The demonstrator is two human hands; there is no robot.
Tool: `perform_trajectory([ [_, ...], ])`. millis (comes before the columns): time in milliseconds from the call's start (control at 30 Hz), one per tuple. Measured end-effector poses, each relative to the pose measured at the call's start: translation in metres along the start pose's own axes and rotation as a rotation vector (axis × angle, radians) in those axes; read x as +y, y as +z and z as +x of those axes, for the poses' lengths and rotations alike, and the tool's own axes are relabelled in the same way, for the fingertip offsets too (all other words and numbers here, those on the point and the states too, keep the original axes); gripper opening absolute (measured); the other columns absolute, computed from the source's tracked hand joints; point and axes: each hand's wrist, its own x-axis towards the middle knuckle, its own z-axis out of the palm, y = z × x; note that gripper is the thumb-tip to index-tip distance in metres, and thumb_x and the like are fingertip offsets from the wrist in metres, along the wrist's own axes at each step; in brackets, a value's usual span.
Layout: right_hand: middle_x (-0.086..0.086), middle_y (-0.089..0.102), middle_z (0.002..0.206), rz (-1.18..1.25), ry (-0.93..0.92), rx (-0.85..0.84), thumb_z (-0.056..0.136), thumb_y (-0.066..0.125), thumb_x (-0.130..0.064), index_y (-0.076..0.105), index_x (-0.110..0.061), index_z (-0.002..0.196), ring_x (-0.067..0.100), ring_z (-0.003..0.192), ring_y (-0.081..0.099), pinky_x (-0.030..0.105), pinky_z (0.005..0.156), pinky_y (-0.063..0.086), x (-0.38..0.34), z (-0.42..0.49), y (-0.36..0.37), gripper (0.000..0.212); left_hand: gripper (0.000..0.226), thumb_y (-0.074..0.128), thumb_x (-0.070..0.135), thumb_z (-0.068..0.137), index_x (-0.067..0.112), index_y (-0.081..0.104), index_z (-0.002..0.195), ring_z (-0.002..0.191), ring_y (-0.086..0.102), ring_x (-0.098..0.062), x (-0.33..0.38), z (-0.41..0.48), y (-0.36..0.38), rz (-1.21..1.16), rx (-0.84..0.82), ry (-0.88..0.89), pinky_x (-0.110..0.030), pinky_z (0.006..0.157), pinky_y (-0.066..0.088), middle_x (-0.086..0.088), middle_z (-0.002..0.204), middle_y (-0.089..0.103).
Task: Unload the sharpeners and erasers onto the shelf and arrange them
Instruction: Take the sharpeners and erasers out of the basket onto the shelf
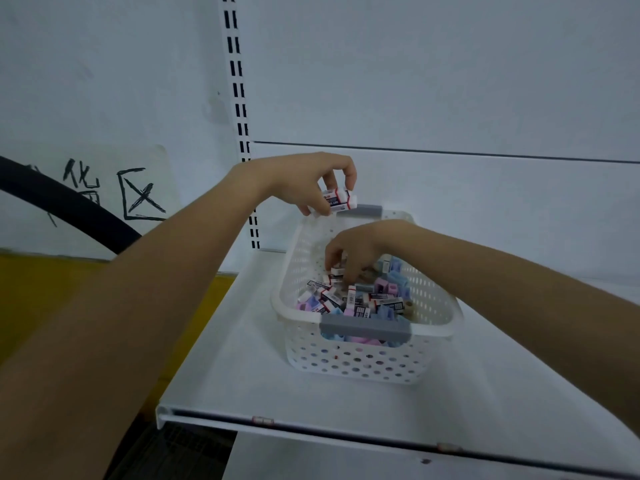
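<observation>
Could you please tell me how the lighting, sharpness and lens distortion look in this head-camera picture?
Head view: dim, flat, bluish light, no glare; the wide-angle lens tilts the slotted upright and stretches the forearms; print on the erasers in the left hand is soft, and the pile under the right hand is slightly blurred.

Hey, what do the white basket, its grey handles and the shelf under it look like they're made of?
The basket looks like moulded plastic, matte white: thin walls pierced with regular holes. Its grey handles seem a softer plastic or rubber, matte sleeves set over the rim. The shelf is probably painted sheet metal, smooth white with a folded front lip, though that's uncertain.
</observation>
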Motion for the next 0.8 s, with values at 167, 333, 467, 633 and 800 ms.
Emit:
perform_trajectory([
  [167,0.002,0.051,0.118,0.056,-0.021,-0.001,0.081,0.066,-0.012,0.053,-0.017,0.118,0.016,0.086,0.059,0.020,0.068,0.048,0.004,0.001,0.000,0.039,0.038,0.066,0.005,0.081,0.033,0.045,0.097,0.086,0.063,-0.019,0.000,-0.003,-0.002,0.009,0.008,-0.014,-0.021,0.061,0.053,-0.001,0.108,0.053],
  [333,-0.003,0.050,0.094,0.005,-0.013,0.086,0.082,0.064,-0.016,0.055,-0.020,0.100,0.015,0.084,0.049,0.020,0.066,0.041,0.007,0.006,0.004,0.021,0.039,0.066,0.006,0.081,0.037,0.046,0.092,0.086,0.064,-0.019,-0.001,-0.011,-0.010,0.003,0.015,-0.018,-0.021,0.062,0.055,-0.001,0.107,0.054],
  [467,-0.008,0.047,0.083,0.089,-0.026,0.155,0.081,0.063,-0.012,0.054,-0.020,0.096,0.012,0.077,0.047,0.017,0.061,0.040,0.007,0.005,0.000,0.019,0.038,0.067,0.005,0.081,0.031,0.046,0.099,0.085,0.063,-0.019,-0.001,-0.018,-0.015,0.003,0.027,-0.011,-0.025,0.065,0.057,-0.001,0.107,0.054],
  [633,-0.002,0.050,0.093,0.175,0.013,0.032,0.083,0.059,-0.006,0.058,-0.017,0.112,0.011,0.073,0.052,0.016,0.057,0.044,0.001,0.004,-0.001,0.031,0.037,0.066,0.006,0.081,0.030,0.047,0.102,0.083,0.063,-0.016,-0.001,-0.025,-0.016,0.011,0.016,-0.002,-0.021,0.062,0.055,0.000,0.105,0.053],
  [800,-0.008,0.048,0.087,0.174,0.044,0.003,0.085,0.059,-0.011,0.056,-0.016,0.115,0.011,0.071,0.054,0.018,0.060,0.047,-0.002,0.005,-0.002,0.030,0.037,0.067,0.007,0.081,0.031,0.046,0.101,0.081,0.062,-0.013,-0.003,-0.025,-0.014,0.018,0.013,0.009,-0.018,0.060,0.054,0.002,0.104,0.054],
])
